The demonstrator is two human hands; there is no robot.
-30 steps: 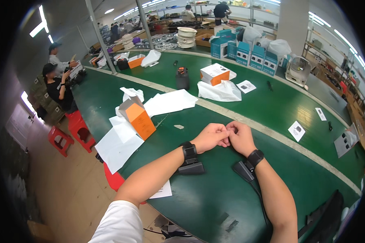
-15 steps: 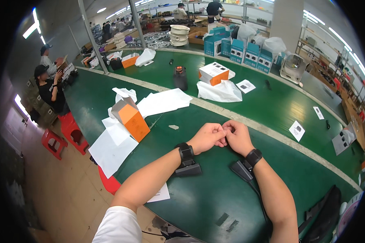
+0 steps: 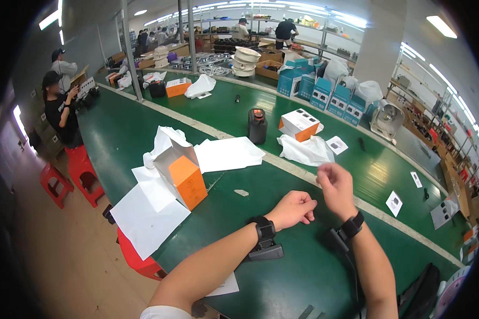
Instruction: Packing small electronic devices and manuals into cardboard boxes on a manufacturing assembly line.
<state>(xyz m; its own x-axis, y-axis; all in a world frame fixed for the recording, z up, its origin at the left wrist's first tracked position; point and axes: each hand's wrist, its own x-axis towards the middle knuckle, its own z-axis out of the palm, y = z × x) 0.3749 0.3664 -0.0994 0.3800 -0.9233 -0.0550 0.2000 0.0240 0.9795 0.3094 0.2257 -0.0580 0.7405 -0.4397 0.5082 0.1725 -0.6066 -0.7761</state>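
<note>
2 bare hands are over the green bench (image 3: pixel 223 218). The left hand (image 3: pixel 292 209) is loosely curled. The right hand (image 3: pixel 336 186), at its 1 o'clock, is up, fingers bent in to the thumb. I cannot tell if they have hold of anything.

1 open orange box (image 3: pixel 190 183) stands at the left hand's 10 o'clock, and 1 black case (image 3: pixel 257 127) at its 11 o'clock. At the right hand's 11 o'clock are 1 white bag (image 3: pixel 306 150) and 1 orange-and-white box (image 3: pixel 301 125).

Some bench, with 1 pale scrap (image 3: pixel 241 192) on it, separates the left hand from the open orange box. The bench's edge runs from 10 to 7 o'clock. Past it, 3 red stools (image 3: pixel 85 173) stand on the tan floor (image 3: pixel 85 250). 1 fan (image 3: pixel 387 119) is at 1 o'clock.
</note>
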